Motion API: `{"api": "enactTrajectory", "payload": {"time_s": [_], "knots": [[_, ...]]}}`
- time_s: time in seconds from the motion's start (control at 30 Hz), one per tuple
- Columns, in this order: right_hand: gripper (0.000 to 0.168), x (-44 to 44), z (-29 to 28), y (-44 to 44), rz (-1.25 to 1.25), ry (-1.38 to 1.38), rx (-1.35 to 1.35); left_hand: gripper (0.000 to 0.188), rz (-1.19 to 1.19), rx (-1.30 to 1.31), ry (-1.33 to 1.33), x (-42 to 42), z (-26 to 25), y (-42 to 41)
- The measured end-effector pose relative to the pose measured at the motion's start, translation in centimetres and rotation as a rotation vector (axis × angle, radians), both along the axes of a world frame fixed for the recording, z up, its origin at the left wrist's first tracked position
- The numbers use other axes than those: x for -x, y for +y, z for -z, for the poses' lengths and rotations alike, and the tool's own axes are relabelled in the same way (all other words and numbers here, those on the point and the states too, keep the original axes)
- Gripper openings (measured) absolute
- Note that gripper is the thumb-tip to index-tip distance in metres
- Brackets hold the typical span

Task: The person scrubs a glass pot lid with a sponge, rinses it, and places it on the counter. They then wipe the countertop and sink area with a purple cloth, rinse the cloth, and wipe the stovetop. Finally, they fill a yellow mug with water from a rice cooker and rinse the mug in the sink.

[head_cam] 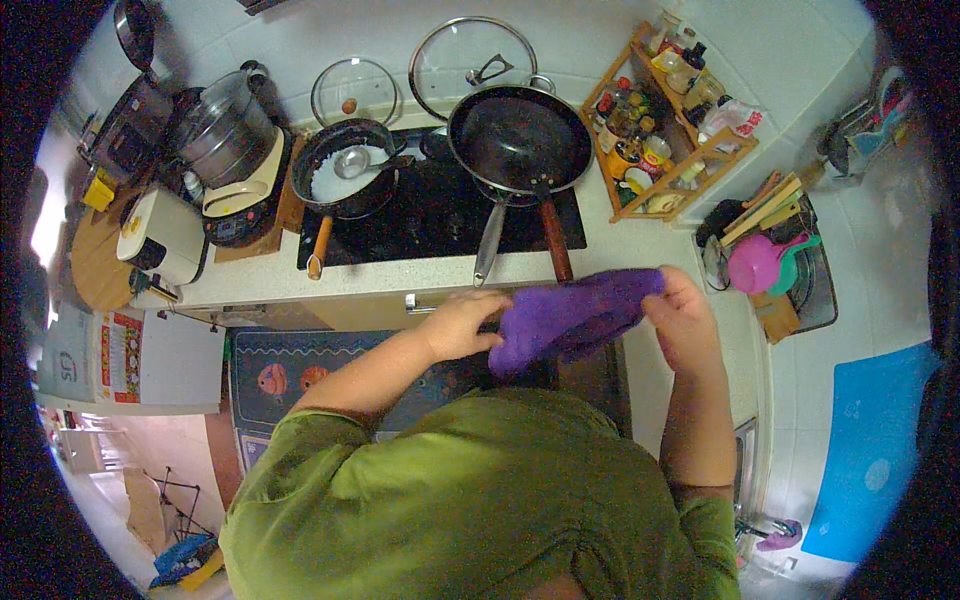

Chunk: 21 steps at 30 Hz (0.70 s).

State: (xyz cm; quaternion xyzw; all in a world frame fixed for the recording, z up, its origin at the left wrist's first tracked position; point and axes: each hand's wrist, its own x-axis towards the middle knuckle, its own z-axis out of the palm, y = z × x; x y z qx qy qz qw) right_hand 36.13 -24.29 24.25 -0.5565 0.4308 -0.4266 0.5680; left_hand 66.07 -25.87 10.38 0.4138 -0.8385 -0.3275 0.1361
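Note:
A purple cloth (574,315) is stretched between my two hands in front of the counter edge. My left hand (469,326) pinches its left end, with thumb and fingers at the fabric's edge. The cloth's upper right corner is gripped by my right hand (681,319). Just beyond the cloth, a dark frying pan (517,139) rests on the black cooktop (435,217), its reddish wooden handle (553,240) pointing toward me. A second, metal handle (490,244) sticks out from under that pan. Left of it stands a saucepan (341,206) holding white contents and a ladle (352,161).
Two glass lids (472,26) lean on the back wall. A wooden rack (626,191) with bottles and jars stands right of the cooktop. Pink and green scoops (756,264) lie in the right corner. Left are a steamer pot (225,139) and a white appliance (161,232).

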Motion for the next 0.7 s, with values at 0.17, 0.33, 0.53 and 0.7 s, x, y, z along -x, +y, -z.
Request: {"api": "enactTrajectory", "payload": {"time_s": [0.17, 0.33, 0.53, 0.7], "knots": [[0.024, 0.3, -1.9, -1.7, 0.002, -0.388, 0.067, 0.054, -0.182, -0.346, 0.193, -2.1, 2.6, 0.5], [0.028, 0.0, -1.9, -0.9, -0.016, -0.306, 0.060, 0.056, -0.264, -1.316, 0.647, 1.9, 5.6, 0.3], [0.024, 3.0, -1.5, -2.4, 0.085, -0.290, 0.085, 0.028, -0.298, -1.083, 1.025, 0.7, 3.0, 0.3], [0.022, 5.7, -0.2, -6.8, 0.240, -0.185, 0.061, 0.025, -0.413, -0.505, 1.123, -4.1, -5.5, -4.7]]}}
